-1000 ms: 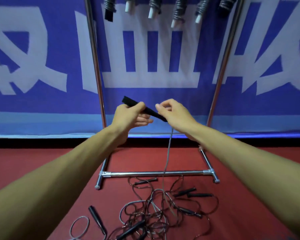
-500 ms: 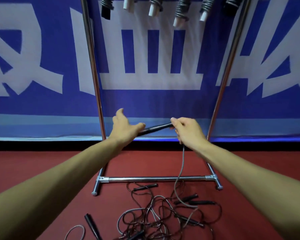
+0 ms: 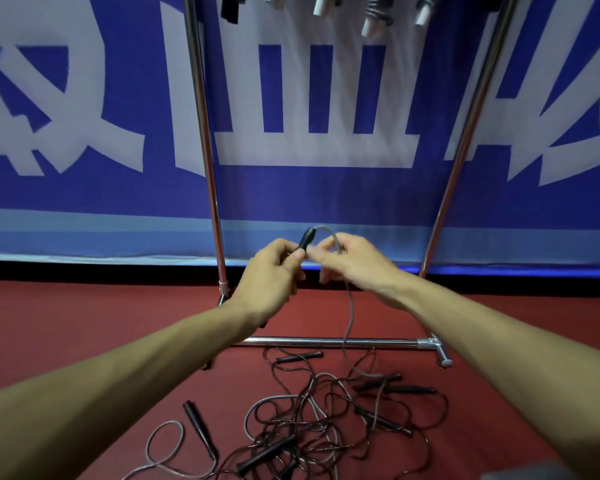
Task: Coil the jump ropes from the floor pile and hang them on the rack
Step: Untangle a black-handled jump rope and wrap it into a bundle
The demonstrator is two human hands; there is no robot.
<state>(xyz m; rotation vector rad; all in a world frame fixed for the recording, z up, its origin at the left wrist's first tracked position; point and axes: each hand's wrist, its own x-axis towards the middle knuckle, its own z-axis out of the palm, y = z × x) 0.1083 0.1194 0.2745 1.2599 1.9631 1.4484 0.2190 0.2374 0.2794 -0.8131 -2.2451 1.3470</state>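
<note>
Rope handle (image 3: 305,238): black, held in the air low before the rack (image 3: 326,342), tip up.
Cord (image 3: 350,317): grey, arched from the handle's tip into the right hand, then hung down to the pile.
Left hand (image 3: 274,277): fingers curled round the handle.
Right hand (image 3: 352,263): fingertips pinched the cord.
Pile (image 3: 326,424): tangled on the red floor (image 3: 84,341).
Coiled ropes (image 3: 374,15): hung at the rack's top.

A grey rope (image 3: 350,306) trails from its raised black handle (image 3: 306,238) into the tangled floor pile (image 3: 307,424).
</note>
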